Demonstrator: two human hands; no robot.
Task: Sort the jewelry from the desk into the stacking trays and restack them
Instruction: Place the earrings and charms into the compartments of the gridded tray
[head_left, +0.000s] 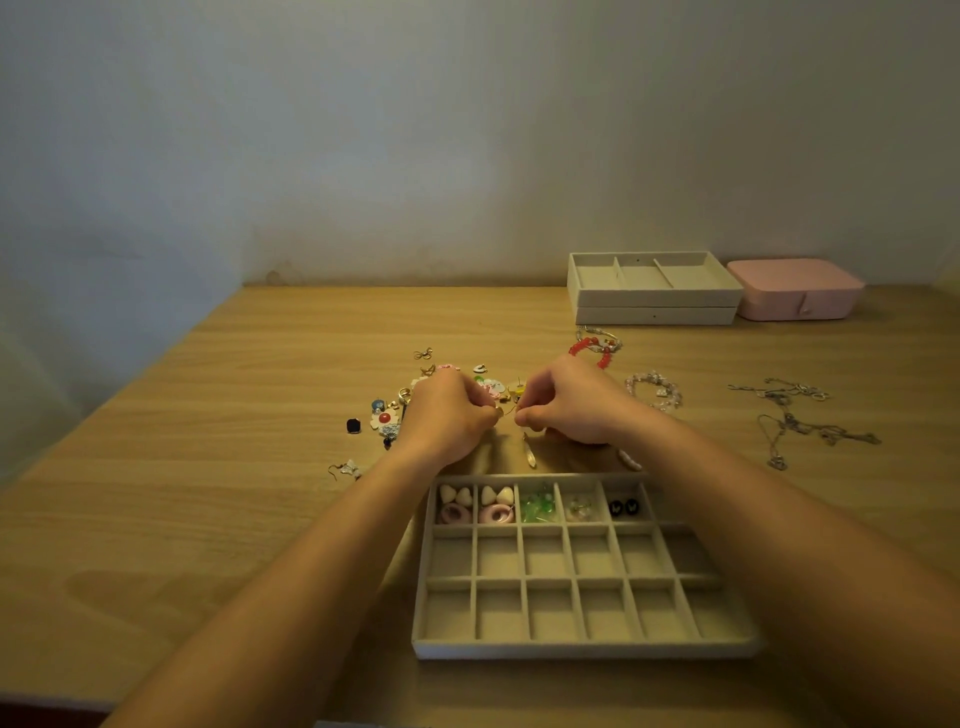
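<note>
Wood table (208, 415) w/ plain wall behind. Grid tray (582, 649) sits at 6 o'clock: five cells of its far row hold earrings, the other rows are bare. Two stacked trays (654, 301) at 1 o'clock, top one empty; pink box (795, 288) at their 3. Left hand (441, 415) & right hand (571, 402) meet just past the grid tray, fingers of both pinching a gold-wire earring (506, 412), its drop hanging below. Chains (795, 421) at 3 o'clock, red bracelet (589, 348) at 1, earring pile (395, 410) at 11, all unsorted. Approx. early stage; restack not begun.
</note>
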